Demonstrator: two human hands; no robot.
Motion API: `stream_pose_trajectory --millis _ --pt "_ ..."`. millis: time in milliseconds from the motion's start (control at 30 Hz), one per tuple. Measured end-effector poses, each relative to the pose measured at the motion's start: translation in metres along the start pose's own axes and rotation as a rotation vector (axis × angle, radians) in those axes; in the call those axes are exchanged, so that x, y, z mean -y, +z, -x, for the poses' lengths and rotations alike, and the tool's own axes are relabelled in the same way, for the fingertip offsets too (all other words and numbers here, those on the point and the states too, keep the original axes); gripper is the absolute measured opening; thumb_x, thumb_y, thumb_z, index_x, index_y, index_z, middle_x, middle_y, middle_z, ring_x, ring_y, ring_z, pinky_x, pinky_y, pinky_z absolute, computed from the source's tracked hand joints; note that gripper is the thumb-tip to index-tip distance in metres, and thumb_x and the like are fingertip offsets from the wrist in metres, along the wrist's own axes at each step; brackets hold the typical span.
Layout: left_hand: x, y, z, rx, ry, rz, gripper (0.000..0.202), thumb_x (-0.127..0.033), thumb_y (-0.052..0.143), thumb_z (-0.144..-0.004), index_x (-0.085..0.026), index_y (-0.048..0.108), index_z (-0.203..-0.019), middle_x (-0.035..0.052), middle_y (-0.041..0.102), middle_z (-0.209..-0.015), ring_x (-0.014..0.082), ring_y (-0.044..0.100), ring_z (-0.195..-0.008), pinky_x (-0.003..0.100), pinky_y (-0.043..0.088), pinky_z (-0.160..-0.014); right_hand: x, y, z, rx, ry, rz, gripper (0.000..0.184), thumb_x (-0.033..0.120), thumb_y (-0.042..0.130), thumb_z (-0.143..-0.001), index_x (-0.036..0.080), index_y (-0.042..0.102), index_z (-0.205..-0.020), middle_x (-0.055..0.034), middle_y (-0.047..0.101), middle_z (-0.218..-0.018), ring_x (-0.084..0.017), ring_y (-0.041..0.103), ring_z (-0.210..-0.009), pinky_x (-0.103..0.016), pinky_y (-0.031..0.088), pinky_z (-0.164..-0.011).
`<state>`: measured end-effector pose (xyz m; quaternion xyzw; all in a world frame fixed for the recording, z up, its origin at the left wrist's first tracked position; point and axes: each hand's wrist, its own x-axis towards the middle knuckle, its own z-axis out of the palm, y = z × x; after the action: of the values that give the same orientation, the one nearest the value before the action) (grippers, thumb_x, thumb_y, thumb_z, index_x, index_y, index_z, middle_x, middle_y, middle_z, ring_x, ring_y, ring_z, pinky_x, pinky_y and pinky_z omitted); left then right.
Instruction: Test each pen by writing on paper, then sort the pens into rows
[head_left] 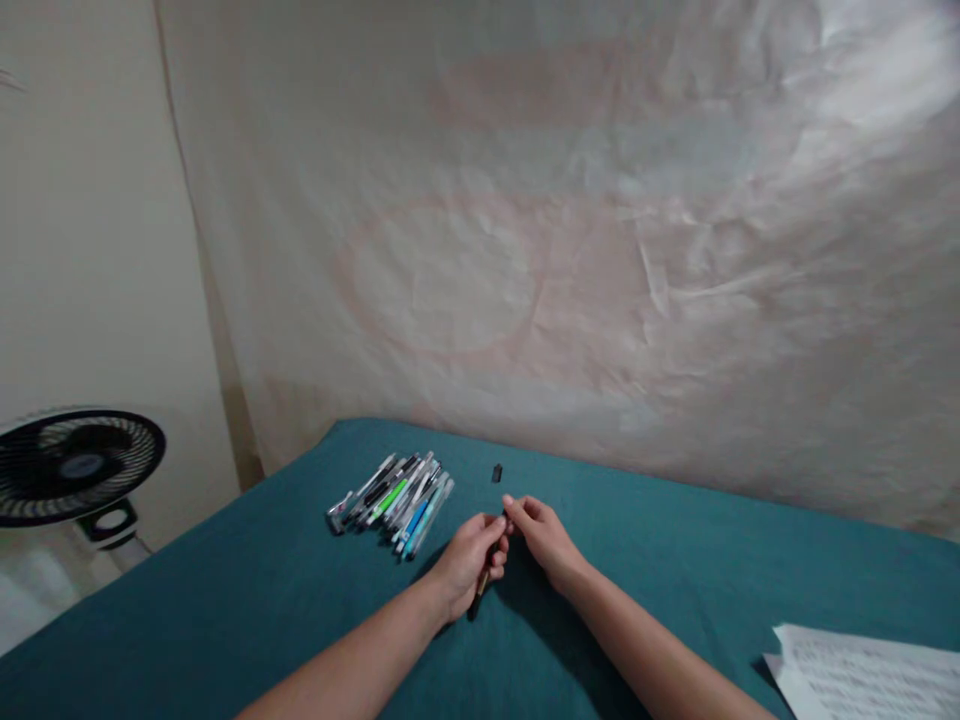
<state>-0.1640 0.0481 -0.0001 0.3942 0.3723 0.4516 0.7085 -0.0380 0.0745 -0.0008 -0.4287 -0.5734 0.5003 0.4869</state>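
Observation:
My left hand [470, 562] is closed round a slim dark pen [478, 594], whose lower end, with a tan or gold stretch, sticks out below the fist. At the pen's upper end, my right hand [541, 535] pinches with thumb and forefinger, meeting the left fingertips. The fingers cover most of the pen there. A heap of pens [394, 500], mostly clear and black with a green and a blue one, lies to the left of my hands. Just beyond my fingertips lies a small flat black piece [497, 473], too small to name.
A teal cloth [262, 600] covers the table or bed. Written paper sheets [870, 670] lie at the front right. A black and white fan [82, 467] stands past the left edge. A pale, wrinkled sheet [600, 250] hangs behind the far edge.

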Motion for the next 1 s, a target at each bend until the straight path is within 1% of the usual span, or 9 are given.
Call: stream_pose_trajectory --millis 100,200,500,633,700,800,900,1000 --pt "0.001 0.002 0.001 0.016 0.011 -0.039 0.020 -0.033 0.051 -0.078 -0.015 0.045 -0.081 -0.0042 0.045 -0.062 0.0017 0.039 -0.045 0.014 0.026 -0.041 0.000 -0.002 0.002 -0.023 -0.024 -0.015 0.038 0.053 0.053 -0.070 0.016 0.053 -0.062 0.0023 0.052 -0.056 -0.010 0.046 -0.055 -0.021 0.036 -0.058" --pt "0.003 0.002 0.000 0.023 0.021 -0.065 0.020 -0.034 0.052 -0.077 -0.015 0.045 -0.080 -0.0040 0.047 -0.062 0.0019 0.039 -0.046 0.014 0.028 -0.042 0.001 -0.006 0.004 -0.020 -0.019 -0.043 0.038 0.053 0.055 -0.068 0.016 0.053 -0.060 0.0021 0.053 -0.056 -0.010 0.046 -0.054 -0.022 0.035 -0.057" --pt "0.004 0.001 -0.001 0.029 0.044 -0.087 0.023 -0.036 0.055 -0.075 -0.015 0.044 -0.075 -0.0038 0.049 -0.062 0.0018 0.040 -0.047 0.014 0.026 -0.042 0.000 -0.010 0.004 -0.024 0.002 -0.094 0.035 0.049 0.059 -0.066 0.015 0.055 -0.058 0.0018 0.054 -0.056 -0.009 0.045 -0.052 -0.022 0.034 -0.057" --pt "0.005 -0.001 -0.003 0.032 0.034 -0.074 0.024 -0.036 0.055 -0.075 -0.015 0.044 -0.075 -0.0039 0.049 -0.062 0.0015 0.039 -0.046 0.014 0.025 -0.042 -0.001 -0.011 0.004 0.000 0.019 -0.106 0.036 0.050 0.059 -0.066 0.014 0.057 -0.058 0.0007 0.056 -0.056 -0.010 0.046 -0.053 -0.022 0.034 -0.057" --pt "0.004 -0.001 -0.003 0.033 0.020 -0.061 0.023 -0.036 0.055 -0.075 -0.015 0.044 -0.074 -0.0037 0.049 -0.062 0.0012 0.038 -0.045 0.014 0.024 -0.041 -0.002 -0.012 0.004 0.017 0.029 -0.113 0.036 0.050 0.058 -0.066 0.014 0.060 -0.062 -0.0004 0.058 -0.059 -0.011 0.048 -0.055 -0.022 0.035 -0.059" --pt "0.004 -0.001 -0.003 0.026 0.015 -0.030 0.022 -0.034 0.054 -0.076 -0.015 0.044 -0.073 -0.0036 0.048 -0.061 0.0009 0.037 -0.044 0.014 0.024 -0.041 -0.004 -0.012 0.003 0.047 0.028 -0.154 0.035 0.047 0.058 -0.067 0.014 0.065 -0.075 -0.0027 0.061 -0.067 -0.013 0.052 -0.063 -0.023 0.037 -0.065" --pt "0.003 0.001 -0.003 0.008 0.013 0.004 0.020 -0.032 0.054 -0.077 -0.015 0.044 -0.074 -0.0034 0.048 -0.062 0.0009 0.038 -0.044 0.013 0.025 -0.042 -0.005 -0.012 0.003 0.067 0.049 -0.175 0.038 0.046 0.056 -0.069 0.014 0.065 -0.087 -0.0039 0.062 -0.075 -0.015 0.053 -0.070 -0.026 0.038 -0.071" --pt "0.003 0.002 -0.002 0.001 0.008 0.019 0.018 -0.030 0.053 -0.077 -0.015 0.044 -0.074 -0.0033 0.048 -0.062 0.0009 0.038 -0.045 0.013 0.026 -0.042 -0.003 -0.009 0.003 0.071 0.060 -0.163 0.040 0.049 0.050 -0.074 0.015 0.064 -0.089 -0.0031 0.062 -0.076 -0.015 0.053 -0.073 -0.027 0.037 -0.074"
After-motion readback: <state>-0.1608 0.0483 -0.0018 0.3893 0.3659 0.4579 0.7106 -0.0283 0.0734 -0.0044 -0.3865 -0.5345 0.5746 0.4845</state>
